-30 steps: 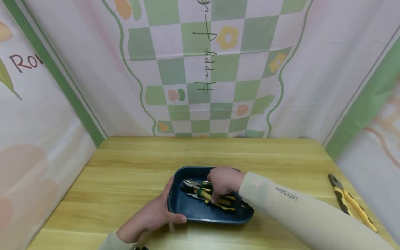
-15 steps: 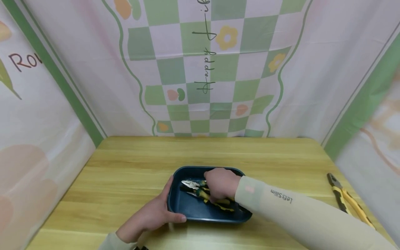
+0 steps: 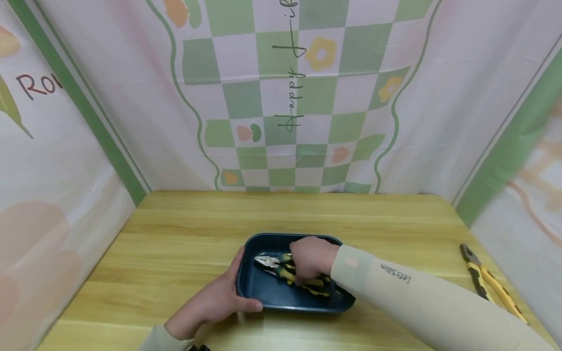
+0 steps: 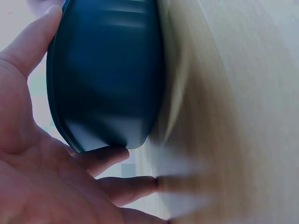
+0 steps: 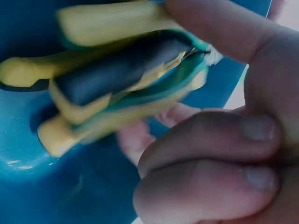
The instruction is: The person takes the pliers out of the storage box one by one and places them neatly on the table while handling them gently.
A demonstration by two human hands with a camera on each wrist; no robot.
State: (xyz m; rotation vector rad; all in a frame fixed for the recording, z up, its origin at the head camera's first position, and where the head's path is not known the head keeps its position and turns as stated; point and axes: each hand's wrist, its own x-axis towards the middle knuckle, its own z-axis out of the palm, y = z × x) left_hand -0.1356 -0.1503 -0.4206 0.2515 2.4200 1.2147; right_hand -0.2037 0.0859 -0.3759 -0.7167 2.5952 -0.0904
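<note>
My left hand (image 3: 219, 297) braces the left end of a dark blue tray (image 3: 303, 308), thumb at the front rim and the other fingers fairly straight along the side. In the left wrist view the thumb and a fingertip touch the tray's outer wall (image 4: 107, 70). Inside the tray lie several pliers in a heap. My right hand (image 3: 313, 256) reaches in from above and pinches a pair of pliers (image 3: 269, 261) with green and yellow handles; the steel nose points left. The right wrist view has the thumb on a yellow-green handle (image 5: 117, 23), with two fingers curled into the palm.
Another pair of pliers (image 3: 493, 282) with black and yellow handles lies apart on the wooden table (image 3: 184, 234), near its right edge. A patterned cloth (image 3: 281, 97) hangs behind the table and along both sides.
My right hand has dropped slightly left onto the pliers and closed on the handles. The steel nose has shifted a little left and down. My left hand stays on the tray.
</note>
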